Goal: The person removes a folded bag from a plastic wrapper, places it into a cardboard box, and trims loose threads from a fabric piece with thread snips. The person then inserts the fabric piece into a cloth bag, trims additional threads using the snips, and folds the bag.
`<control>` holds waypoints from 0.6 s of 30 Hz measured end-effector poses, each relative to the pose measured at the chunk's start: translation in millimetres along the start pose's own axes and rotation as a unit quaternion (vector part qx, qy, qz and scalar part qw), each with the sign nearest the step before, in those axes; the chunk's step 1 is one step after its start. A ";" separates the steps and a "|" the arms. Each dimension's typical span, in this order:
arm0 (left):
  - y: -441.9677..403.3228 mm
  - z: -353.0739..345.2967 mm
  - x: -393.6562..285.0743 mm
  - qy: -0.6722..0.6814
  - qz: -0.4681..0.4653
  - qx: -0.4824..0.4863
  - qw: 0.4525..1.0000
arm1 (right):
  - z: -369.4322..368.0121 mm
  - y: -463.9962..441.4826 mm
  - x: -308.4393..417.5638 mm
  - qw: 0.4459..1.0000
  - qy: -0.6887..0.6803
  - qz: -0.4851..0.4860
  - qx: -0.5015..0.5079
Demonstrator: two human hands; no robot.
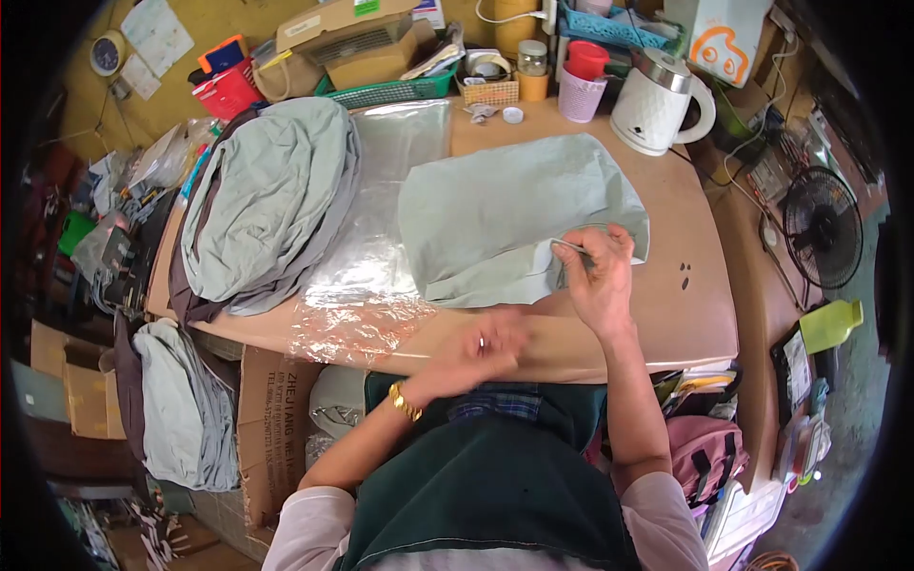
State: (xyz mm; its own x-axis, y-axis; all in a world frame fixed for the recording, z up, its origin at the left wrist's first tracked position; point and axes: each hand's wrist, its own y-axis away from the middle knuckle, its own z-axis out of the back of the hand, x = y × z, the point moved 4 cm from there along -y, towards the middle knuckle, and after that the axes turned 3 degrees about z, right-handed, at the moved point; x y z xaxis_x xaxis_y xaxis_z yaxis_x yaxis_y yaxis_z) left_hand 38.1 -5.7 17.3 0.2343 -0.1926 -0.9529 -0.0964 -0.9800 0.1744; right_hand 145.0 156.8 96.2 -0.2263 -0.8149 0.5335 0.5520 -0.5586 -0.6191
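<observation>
A pale grey-green piece of fabric (514, 205) lies spread on the brown tabletop in front of me. At its lower right edge, my right hand (602, 271) pinches a raised fold of it between thumb and fingers. Close to my body, over the table's front edge, is my left hand (490, 344), with a ring and a gold bracelet (407, 402) on its wrist. Motion smears its fingers, and I cannot see anything held in it. Left of the fabric lies a pile of similar grey fabric pieces (271, 195) with dark brown parts.
Clear plastic sheets (381, 228) lie between pile and fabric. Along the back stand a white kettle (655, 105), a pink cup (581, 95), a jar (532, 71) and a green basket (400, 90). A black fan (822, 228) is at right. More fabric (181, 404) hangs lower left beside a cardboard box (269, 433).
</observation>
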 end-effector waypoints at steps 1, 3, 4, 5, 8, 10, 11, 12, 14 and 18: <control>-11.3 16.3 -10.0 0.128 -0.053 -0.075 0.988 | 1.5 -1.1 4.6 0.999 0.019 0.011 -0.024; -23.4 33.8 -6.4 0.311 -0.149 -0.127 0.930 | 1.0 0.0 13.6 0.998 0.038 0.031 -0.045; -29.3 36.8 -1.0 0.366 -0.189 -0.102 0.905 | -1.3 2.9 19.3 0.997 0.042 0.049 -0.050; -29.1 21.2 -15.7 0.402 -0.144 -0.154 0.891 | -3.1 6.4 24.0 0.995 0.047 0.066 -0.055; -33.0 19.5 -2.8 0.466 -0.090 -0.210 0.855 | -9.3 21.5 28.1 0.996 0.071 0.055 -0.026; -26.5 33.0 13.1 0.524 -0.085 -0.278 0.801 | -7.8 31.7 22.6 0.996 0.082 0.044 -0.011; -22.9 42.0 14.7 0.524 -0.086 -0.294 0.794 | -6.1 38.1 17.7 0.995 0.093 0.029 0.000; -22.8 48.2 19.8 0.524 -0.086 -0.297 0.793 | -4.0 45.8 12.4 0.995 0.091 0.029 0.001; -23.3 57.9 25.0 0.535 -0.087 -0.315 0.779 | -1.9 59.0 0.1 0.995 0.083 0.020 0.056; -24.2 23.2 4.5 0.450 -0.086 -0.284 0.842 | 17.3 60.8 4.9 0.985 0.150 -0.050 0.070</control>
State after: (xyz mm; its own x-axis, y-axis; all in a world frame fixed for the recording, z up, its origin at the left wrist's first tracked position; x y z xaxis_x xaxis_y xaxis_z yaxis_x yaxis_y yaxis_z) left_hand 19.0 18.3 3.0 0.8608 0.2445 -0.4463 0.4323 -0.8140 0.3879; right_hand 191.4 121.5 71.2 -0.5005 -0.7779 0.3800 0.6159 -0.6284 -0.4752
